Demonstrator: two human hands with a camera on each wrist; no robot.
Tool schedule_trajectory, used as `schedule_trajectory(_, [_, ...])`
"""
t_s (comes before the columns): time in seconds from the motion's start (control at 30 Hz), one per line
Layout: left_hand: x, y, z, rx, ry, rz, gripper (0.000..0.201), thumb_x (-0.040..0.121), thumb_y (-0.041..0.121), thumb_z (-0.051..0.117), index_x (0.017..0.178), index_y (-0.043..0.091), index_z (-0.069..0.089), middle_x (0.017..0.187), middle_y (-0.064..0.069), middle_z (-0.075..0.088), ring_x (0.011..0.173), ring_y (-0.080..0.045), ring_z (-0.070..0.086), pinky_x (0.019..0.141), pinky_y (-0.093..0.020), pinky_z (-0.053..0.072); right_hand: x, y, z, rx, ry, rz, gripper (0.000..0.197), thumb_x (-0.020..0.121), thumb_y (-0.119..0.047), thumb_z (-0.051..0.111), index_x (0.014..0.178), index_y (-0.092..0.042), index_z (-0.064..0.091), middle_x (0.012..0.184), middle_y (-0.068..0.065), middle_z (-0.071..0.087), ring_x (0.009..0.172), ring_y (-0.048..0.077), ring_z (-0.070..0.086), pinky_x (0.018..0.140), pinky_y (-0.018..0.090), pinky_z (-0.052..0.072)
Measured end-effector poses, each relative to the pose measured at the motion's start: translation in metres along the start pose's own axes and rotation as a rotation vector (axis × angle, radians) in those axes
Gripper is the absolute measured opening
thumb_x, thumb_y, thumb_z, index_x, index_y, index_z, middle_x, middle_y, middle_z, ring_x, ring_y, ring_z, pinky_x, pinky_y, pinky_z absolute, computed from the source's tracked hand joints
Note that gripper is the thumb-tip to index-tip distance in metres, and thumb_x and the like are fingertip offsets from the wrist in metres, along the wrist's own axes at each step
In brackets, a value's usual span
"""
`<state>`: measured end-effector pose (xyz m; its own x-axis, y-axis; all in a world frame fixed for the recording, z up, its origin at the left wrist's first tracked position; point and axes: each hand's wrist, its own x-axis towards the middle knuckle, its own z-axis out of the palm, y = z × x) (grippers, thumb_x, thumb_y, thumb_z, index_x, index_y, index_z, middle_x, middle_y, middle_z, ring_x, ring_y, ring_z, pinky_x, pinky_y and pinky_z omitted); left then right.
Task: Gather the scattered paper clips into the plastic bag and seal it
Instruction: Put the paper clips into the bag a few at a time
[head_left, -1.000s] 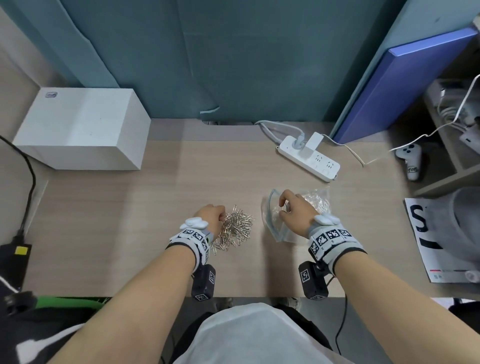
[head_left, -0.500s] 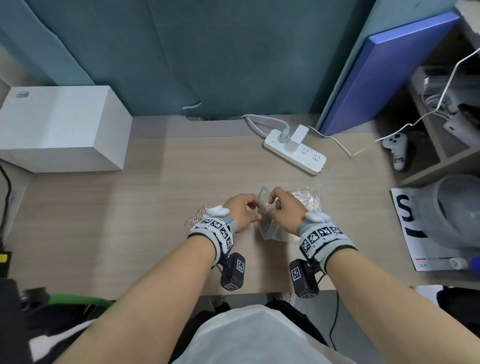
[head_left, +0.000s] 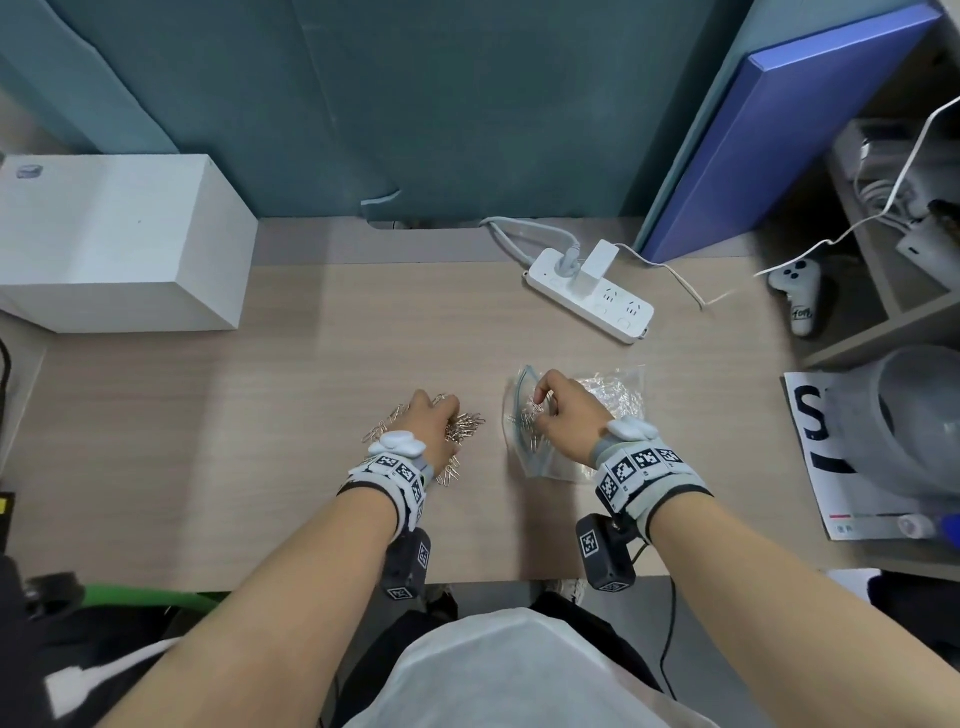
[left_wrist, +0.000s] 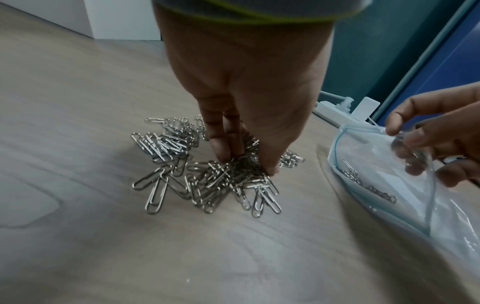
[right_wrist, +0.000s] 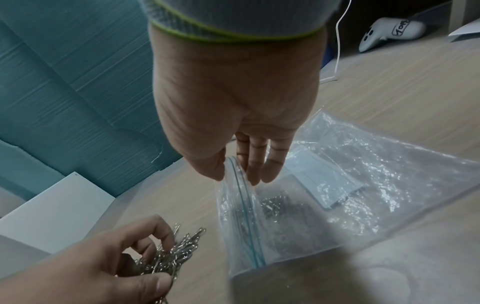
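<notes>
Lying on the wooden desk (head_left: 260, 441) to the person's right, the clear plastic bag (right_wrist: 363, 195) had its mouth held up and apart, and a small cluster of paper clips already sat inside near the opening, with a pale blue-white slip of paper further in. One bag was in view. The loose paper clips (left_wrist: 207, 181) formed a single heap on the desk just left of the bag, not touching it; they were too many and too tangled to count, several dozen at least.

The left hand (head_left: 434, 423) was down on the heap, fingers and thumb curled together and pinching a bunch of clips from its middle, fingertips (left_wrist: 221, 152) buried among the wire. From the right wrist view the same hand showed clips bunched between curled fingers and thumb.

The right hand (head_left: 569, 421) gripped the upper lip of the bag's blue zip edge between thumb and fingers, lifting that side so the opening faced the heap; the lower lip stayed on the desk.

Behind them stood one white box (head_left: 114, 244) at the far left and one white power strip (head_left: 592, 299) with a plug and an adapter in it, well apart from the bag.
</notes>
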<state>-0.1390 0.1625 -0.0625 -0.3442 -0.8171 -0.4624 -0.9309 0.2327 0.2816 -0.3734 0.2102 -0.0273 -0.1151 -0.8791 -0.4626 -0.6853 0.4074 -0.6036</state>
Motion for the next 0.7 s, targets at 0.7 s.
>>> schedule_trajectory(0.7, [0.029, 0.077, -0.011, -0.774, -0.133, 0.04, 0.02, 0.098, 0.014, 0.058, 0.098, 0.03, 0.071, 0.083, -0.001, 0.073, 0.068, -0.014, 0.069, 0.071, -0.036, 0.061, -0.001, 0.003, -0.012, 0.06, 0.017, -0.007, 0.016, 0.09, -0.015, 0.061, 0.101, -0.025, 0.054, 0.091, 0.002, 0.054, 0.072, 0.021, 0.052, 0.061, 0.033, 0.037])
